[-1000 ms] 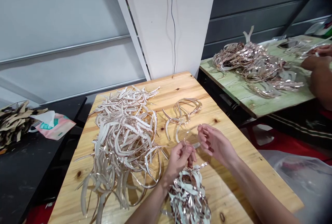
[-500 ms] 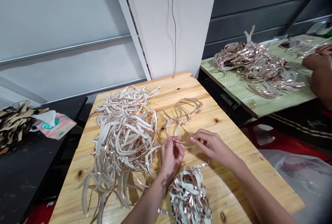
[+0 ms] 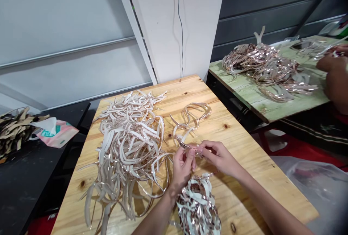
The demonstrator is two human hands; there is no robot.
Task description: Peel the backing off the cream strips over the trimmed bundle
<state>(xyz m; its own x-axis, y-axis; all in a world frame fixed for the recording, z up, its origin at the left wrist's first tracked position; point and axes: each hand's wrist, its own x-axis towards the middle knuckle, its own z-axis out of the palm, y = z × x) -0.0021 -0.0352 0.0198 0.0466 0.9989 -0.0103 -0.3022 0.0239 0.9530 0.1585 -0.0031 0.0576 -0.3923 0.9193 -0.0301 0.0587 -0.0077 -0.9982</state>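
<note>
My left hand [image 3: 185, 162] pinches a shiny rose-gold strip [image 3: 182, 143] between thumb and fingertips above the wooden table. Close against it, my right hand [image 3: 216, 156] grips the same strip with closed fingertips. Beyond my hands, several loose curled strips [image 3: 199, 110] lie on the tabletop. A big tangled pile of white-backed shiny strips [image 3: 133, 137] spreads to the left of my left hand. Below my wrists sits a bundle of cut metallic and pale strips [image 3: 199, 206], partly behind my left forearm.
The wooden table [image 3: 239, 188] stands by a white pillar [image 3: 176, 28]. At the right, another person's hand [image 3: 333, 61] works over a green table [image 3: 257, 100] bearing a strip heap [image 3: 272, 64]. A tissue pack [image 3: 61, 133] rests on a black table [image 3: 24, 180] at left.
My right hand has moved left, closing the gap to my left hand along the strip. My left hand has shifted slightly right and down.
</note>
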